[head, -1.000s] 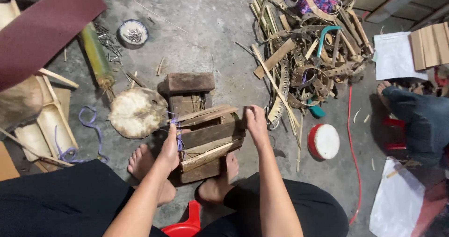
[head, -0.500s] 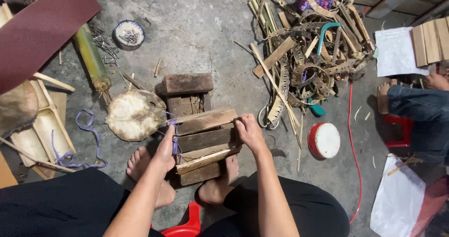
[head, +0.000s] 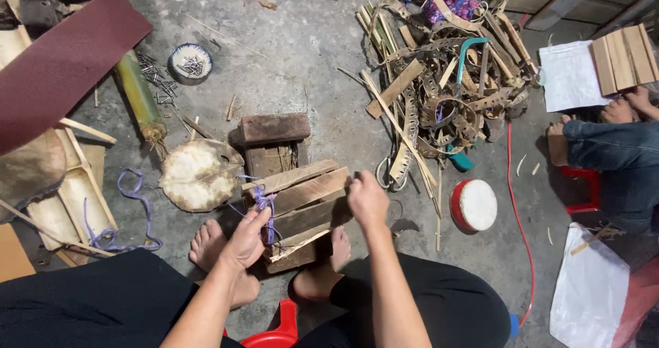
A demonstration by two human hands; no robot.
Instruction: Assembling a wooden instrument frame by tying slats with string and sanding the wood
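A bundle of short wooden slats (head: 302, 204) rests on the concrete floor between my bare feet. My left hand (head: 248, 237) grips its left end, fingers on a purple plastic strap (head: 263, 204) wound around the slats. My right hand (head: 365, 198) closes over the bundle's right end. Just behind the bundle stands a small wooden stool block (head: 273, 141), and a round pale wood disc (head: 200, 174) lies to its left.
A heap of bamboo strips and offcuts (head: 439, 94) lies at the upper right, a red-rimmed white lid (head: 475, 205) below it. Another person's legs (head: 618, 156) sit at the right. A green bamboo pole (head: 141, 101), nails in a dish (head: 190, 62) and a maroon board (head: 62, 66) lie left.
My right hand has slid from the top of the bundle to its right end. My left hand stays at the strap, and the bundle has tilted slightly.
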